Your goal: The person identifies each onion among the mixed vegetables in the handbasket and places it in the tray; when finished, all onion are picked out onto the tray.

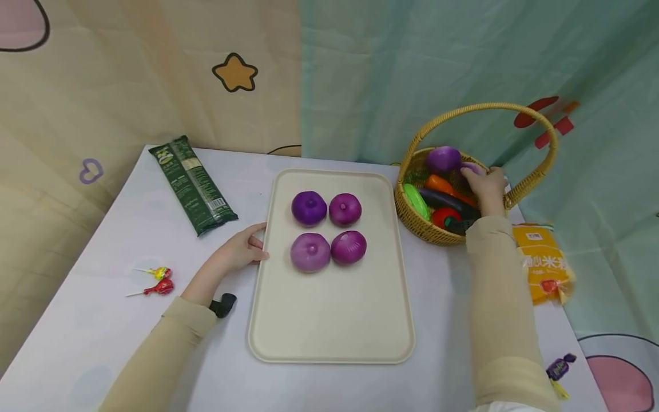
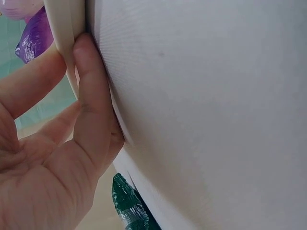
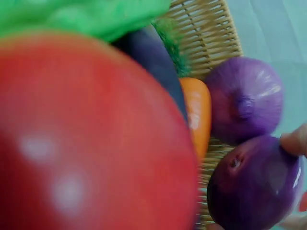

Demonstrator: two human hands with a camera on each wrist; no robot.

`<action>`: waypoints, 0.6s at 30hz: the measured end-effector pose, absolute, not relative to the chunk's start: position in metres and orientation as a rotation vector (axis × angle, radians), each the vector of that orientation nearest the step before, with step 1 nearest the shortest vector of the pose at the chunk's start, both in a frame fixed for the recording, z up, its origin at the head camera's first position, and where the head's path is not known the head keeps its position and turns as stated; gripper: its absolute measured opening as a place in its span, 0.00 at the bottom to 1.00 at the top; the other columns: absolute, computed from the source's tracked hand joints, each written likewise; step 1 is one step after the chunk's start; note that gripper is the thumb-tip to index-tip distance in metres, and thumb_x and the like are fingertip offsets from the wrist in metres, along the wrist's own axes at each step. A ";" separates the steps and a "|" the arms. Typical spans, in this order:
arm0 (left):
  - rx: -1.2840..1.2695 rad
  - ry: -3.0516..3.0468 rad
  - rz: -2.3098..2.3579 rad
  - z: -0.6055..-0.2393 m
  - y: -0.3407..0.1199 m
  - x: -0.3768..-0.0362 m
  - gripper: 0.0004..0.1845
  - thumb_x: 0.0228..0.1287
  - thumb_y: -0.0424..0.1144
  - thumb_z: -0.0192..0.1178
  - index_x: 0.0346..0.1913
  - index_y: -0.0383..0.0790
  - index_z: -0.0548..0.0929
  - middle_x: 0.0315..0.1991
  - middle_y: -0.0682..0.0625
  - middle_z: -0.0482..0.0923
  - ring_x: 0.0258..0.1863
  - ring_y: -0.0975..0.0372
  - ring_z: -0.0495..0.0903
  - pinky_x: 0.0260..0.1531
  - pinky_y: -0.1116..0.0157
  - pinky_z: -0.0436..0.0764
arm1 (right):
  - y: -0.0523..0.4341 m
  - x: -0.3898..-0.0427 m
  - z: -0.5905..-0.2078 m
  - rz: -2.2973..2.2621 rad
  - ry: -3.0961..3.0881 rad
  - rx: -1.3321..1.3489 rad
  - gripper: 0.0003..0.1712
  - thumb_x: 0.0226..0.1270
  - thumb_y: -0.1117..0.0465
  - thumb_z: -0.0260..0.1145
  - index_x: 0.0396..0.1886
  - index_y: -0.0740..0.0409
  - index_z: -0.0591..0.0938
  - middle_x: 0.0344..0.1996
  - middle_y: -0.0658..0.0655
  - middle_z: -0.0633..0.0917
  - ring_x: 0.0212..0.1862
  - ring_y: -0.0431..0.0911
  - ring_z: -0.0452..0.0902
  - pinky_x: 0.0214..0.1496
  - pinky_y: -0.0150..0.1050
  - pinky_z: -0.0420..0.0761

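A cream tray (image 1: 329, 320) lies mid-table with several purple onions (image 1: 328, 229) set in a square on its far half. My left hand (image 1: 242, 249) holds the tray's left rim (image 2: 67, 28), which sits pinched between thumb and finger (image 2: 91, 86). To the right stands a wicker basket (image 1: 412, 220) of toy vegetables. My right hand (image 1: 484, 186) is inside it, its fingers round a purple onion (image 1: 471, 167) (image 3: 254, 187), with one fingertip (image 3: 295, 139) on its side. A second purple onion (image 1: 443, 159) (image 3: 244, 105) lies just beside it in the basket.
The basket also holds a red tomato (image 3: 91, 134), an orange carrot (image 3: 196, 115), a dark eggplant (image 1: 445, 200) and a green piece (image 1: 416, 200). A green packet (image 1: 193, 184) and two lollipops (image 1: 157, 280) lie left. A yellow packet (image 1: 543, 260) and a purple sweet (image 1: 560, 366) lie right.
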State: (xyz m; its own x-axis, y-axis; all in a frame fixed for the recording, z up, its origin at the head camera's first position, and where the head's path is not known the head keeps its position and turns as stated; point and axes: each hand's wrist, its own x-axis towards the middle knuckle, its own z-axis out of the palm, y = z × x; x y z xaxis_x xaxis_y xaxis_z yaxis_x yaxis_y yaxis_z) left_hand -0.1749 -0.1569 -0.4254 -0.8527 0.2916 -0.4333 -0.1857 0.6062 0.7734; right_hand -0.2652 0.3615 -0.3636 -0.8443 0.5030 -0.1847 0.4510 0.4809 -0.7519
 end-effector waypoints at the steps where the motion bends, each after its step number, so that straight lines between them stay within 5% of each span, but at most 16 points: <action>1: 0.088 2.301 1.197 -0.426 -0.157 -0.175 0.42 0.66 0.30 0.61 0.78 0.35 0.50 0.45 0.37 0.75 0.37 0.59 0.78 0.40 0.66 0.82 | 0.362 -0.263 -0.359 1.294 -2.672 -0.859 0.51 0.64 0.37 0.56 0.74 0.68 0.57 0.73 0.71 0.56 0.71 0.60 0.56 0.75 0.48 0.61; 4: 0.077 2.285 1.212 -0.428 -0.157 -0.177 0.43 0.66 0.29 0.61 0.78 0.37 0.50 0.46 0.37 0.75 0.36 0.60 0.79 0.40 0.66 0.83 | 0.358 -0.254 -0.345 1.341 -2.683 -0.852 0.50 0.63 0.34 0.57 0.71 0.68 0.65 0.65 0.67 0.68 0.55 0.52 0.70 0.58 0.38 0.77; 6: 0.072 2.269 1.224 -0.429 -0.157 -0.177 0.43 0.66 0.29 0.60 0.78 0.37 0.49 0.46 0.36 0.75 0.35 0.61 0.79 0.40 0.65 0.83 | 0.353 -0.244 -0.337 1.387 -2.683 -0.827 0.48 0.62 0.33 0.59 0.69 0.64 0.67 0.56 0.61 0.73 0.39 0.46 0.73 0.41 0.34 0.80; 7: 0.067 2.258 1.230 -0.429 -0.157 -0.178 0.43 0.66 0.29 0.60 0.78 0.37 0.49 0.46 0.37 0.74 0.35 0.61 0.79 0.41 0.65 0.83 | 0.349 -0.237 -0.333 1.413 -2.685 -0.806 0.49 0.62 0.32 0.60 0.71 0.63 0.65 0.56 0.60 0.73 0.37 0.42 0.71 0.39 0.32 0.79; 10: 0.054 2.241 1.237 -0.428 -0.157 -0.178 0.43 0.67 0.29 0.60 0.79 0.38 0.48 0.47 0.37 0.73 0.36 0.61 0.79 0.41 0.65 0.83 | 0.331 -0.213 -0.326 1.523 -2.656 -0.715 0.52 0.63 0.33 0.61 0.76 0.60 0.57 0.64 0.62 0.68 0.47 0.46 0.74 0.56 0.37 0.81; 13: 0.047 2.233 1.238 -0.429 -0.157 -0.178 0.43 0.67 0.29 0.60 0.79 0.38 0.48 0.47 0.38 0.72 0.36 0.61 0.78 0.42 0.65 0.84 | 0.305 -0.184 -0.327 1.611 -2.657 -0.552 0.53 0.65 0.39 0.64 0.78 0.61 0.51 0.75 0.64 0.58 0.69 0.52 0.61 0.76 0.48 0.63; 18: 0.064 2.240 1.225 -0.427 -0.157 -0.179 0.43 0.67 0.29 0.60 0.79 0.38 0.48 0.48 0.37 0.73 0.37 0.60 0.80 0.44 0.64 0.84 | 0.248 -0.132 -0.346 1.830 -2.632 -0.201 0.44 0.65 0.58 0.69 0.73 0.65 0.57 0.70 0.66 0.65 0.67 0.54 0.63 0.70 0.47 0.67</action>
State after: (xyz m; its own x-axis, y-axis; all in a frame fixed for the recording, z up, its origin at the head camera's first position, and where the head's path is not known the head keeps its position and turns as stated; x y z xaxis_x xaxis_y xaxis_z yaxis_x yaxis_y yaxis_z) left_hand -0.1793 -0.1566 -0.4269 -0.8314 0.3057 -0.4640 -0.2258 0.5771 0.7848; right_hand -0.1322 0.2481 -0.3461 -0.9897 0.0624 -0.1289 0.1425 0.3436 -0.9282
